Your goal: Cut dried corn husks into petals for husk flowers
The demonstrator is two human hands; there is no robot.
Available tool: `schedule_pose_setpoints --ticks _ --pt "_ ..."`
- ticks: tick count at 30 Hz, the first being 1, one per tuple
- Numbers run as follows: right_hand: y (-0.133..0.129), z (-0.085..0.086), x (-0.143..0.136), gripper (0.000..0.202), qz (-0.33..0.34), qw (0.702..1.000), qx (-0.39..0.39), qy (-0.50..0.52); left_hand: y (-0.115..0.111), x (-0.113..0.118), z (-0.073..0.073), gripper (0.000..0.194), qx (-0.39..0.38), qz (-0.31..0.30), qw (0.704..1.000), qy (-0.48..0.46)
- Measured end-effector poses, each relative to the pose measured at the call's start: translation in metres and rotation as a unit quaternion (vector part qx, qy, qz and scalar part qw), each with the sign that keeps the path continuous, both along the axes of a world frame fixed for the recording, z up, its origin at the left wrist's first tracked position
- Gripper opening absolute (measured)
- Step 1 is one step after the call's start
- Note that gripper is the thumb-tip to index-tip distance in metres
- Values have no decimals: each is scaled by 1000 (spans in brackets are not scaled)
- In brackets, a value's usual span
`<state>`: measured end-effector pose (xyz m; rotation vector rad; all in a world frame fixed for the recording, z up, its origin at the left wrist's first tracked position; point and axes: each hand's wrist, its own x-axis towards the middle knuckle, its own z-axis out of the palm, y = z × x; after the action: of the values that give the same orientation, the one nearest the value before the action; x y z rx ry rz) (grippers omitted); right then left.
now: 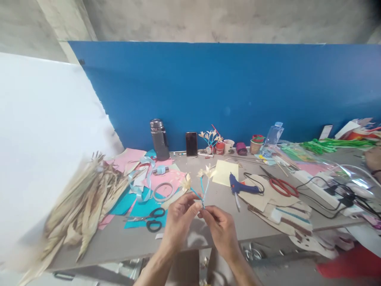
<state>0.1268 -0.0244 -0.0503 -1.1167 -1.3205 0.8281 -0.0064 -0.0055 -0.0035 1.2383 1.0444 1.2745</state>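
Note:
Between my two hands stands a small bunch of handmade flowers, with pale cream petals on thin blue stems. My left hand pinches the stems from the left, its fingers closed around them. Lower down, the fingertips of my right hand close on the bottom of the same stems. Black-handled scissors lie just left of my left hand. To the right of the flowers rests a blue glue gun. A pale yellow paper sheet lies behind the flowers.
Dried corn husks are heaped at the left. Near the blue partition stand a thermos, a phone and more finished flowers. Red-handled scissors, a power strip and cables lie right. Another person's hand shows at the right edge.

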Motion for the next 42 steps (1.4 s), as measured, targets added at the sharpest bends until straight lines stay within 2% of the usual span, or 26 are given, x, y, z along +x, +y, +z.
schedule_pose_setpoints --ticks 2,6,9,13,16,19,22,25,28,31,34,38,40,42 --pt "2 2 1 31 14 1000 -5 17 -1 1 -7 27 10 -6 1000 8" --pt "4 2 -1 31 69 997 -21 34 -1 2 -16 16 25 33 999 18" --pt "4 -1 -5 29 92 994 -37 39 1 2 -12 16 7 54 998 15" --pt "18 2 -9 26 62 997 -44 27 13 1 3 18 32 48 998 5" --pt "41 20 -4 24 24 999 11 -28 33 -1 17 20 105 48 993 25" --pt "65 47 3 23 -5 994 73 -77 56 -6 27 18 162 66 982 67" --pt "82 71 3 27 -6 992 101 -72 75 -13 28 16 186 64 976 92" --pt "96 80 -4 26 19 993 104 -59 86 -19 22 16 185 50 977 98" --pt "110 80 -12 23 28 992 103 -69 92 -24 17 17 178 48 978 100" --pt "122 77 -13 28 47 991 87 -92 98 -28 15 17 154 30 984 87" --pt "130 72 -10 34 62 985 95 -128 103 -30 10 20 108 -17 993 55" --pt "133 64 -6 31 66 980 107 -156 107 -31 -2 26 43 -82 996 -10" --pt "134 61 -6 31 68 981 100 -150 109 -31 -9 26 32 -86 996 -23" --pt "135 58 -7 28 74 986 81 -124 110 -30 -14 25 36 -62 997 -23"
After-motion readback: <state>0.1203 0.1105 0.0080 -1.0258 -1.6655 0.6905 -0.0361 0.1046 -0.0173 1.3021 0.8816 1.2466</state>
